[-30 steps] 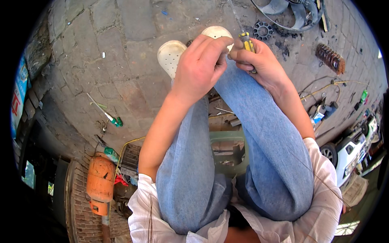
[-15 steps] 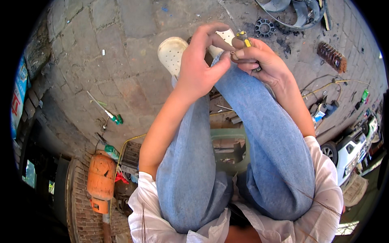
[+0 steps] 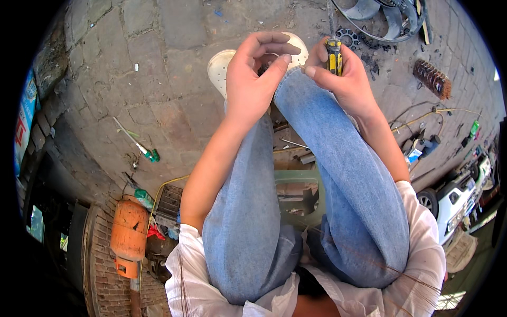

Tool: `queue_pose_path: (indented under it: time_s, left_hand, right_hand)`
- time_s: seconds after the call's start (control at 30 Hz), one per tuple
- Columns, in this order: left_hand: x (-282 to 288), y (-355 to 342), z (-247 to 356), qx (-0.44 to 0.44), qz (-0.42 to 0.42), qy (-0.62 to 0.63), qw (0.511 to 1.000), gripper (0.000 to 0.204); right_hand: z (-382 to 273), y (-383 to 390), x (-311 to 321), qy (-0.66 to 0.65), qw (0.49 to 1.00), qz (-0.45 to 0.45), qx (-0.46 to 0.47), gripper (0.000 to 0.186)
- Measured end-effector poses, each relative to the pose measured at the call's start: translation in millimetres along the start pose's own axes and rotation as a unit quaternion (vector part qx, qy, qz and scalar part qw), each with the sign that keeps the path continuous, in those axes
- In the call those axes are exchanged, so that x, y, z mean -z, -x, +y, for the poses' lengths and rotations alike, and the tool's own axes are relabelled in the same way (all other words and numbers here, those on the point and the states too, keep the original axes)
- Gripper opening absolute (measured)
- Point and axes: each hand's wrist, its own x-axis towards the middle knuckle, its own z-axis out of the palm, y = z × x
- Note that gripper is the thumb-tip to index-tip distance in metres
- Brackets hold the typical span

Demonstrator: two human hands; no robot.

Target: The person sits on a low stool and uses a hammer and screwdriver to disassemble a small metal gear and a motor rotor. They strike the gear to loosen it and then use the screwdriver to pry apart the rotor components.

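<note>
In my right hand point(image 3: 346, 82) is a screwdriver point(image 3: 334, 57) with a yellow and black handle. My fingers are closed round the handle, and its metal shaft points away from me. A tiny dark bit shows at the tip of my right thumb, too small to name. My left hand point(image 3: 254, 76) is curled a short way to the left, thumb close to the fingertips. Something dark shows inside its curl, but I cannot make out what it is. Both hands are apart, above my jeans point(image 3: 311, 105) and cream clogs point(image 3: 221, 68).
At the far right lie a round metal frame with curved blades point(image 3: 388, 21), a black slotted ring point(image 3: 347, 37) and a brown brush point(image 3: 433, 79). An orange gas cylinder point(image 3: 129, 227) is at left, a green stool point(image 3: 298, 177) beneath me. Cables and a white toy-like car point(image 3: 454, 203) are right.
My hands have drawn apart from where their fingertips met. The left moved slightly left; the right moved right, and the screwdriver turned from slanting to nearly straight away from me.
</note>
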Motion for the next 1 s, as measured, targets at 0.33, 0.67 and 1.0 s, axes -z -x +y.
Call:
queue_pose_path:
  time_s: [0.33, 0.67, 1.0]
  left_hand:
    - [4, 2, 9, -0.153, -0.053, -0.273, 0.948, 0.04]
    - [-11, 5, -6, -0.113, 0.036, -0.279, 0.953, 0.037]
    - [-4, -2, -5, 0.22, 0.05, 0.086, 0.97, 0.032]
  right_hand:
    - [-1, 1, 1, 0.027, 1.0, 0.007, -0.007, 0.026]
    - [-3, -5, -14, 0.202, 0.966, 0.092, 0.13, 0.035]
    - [7, -11, -11, 0.301, 0.913, 0.056, 0.268, 0.037]
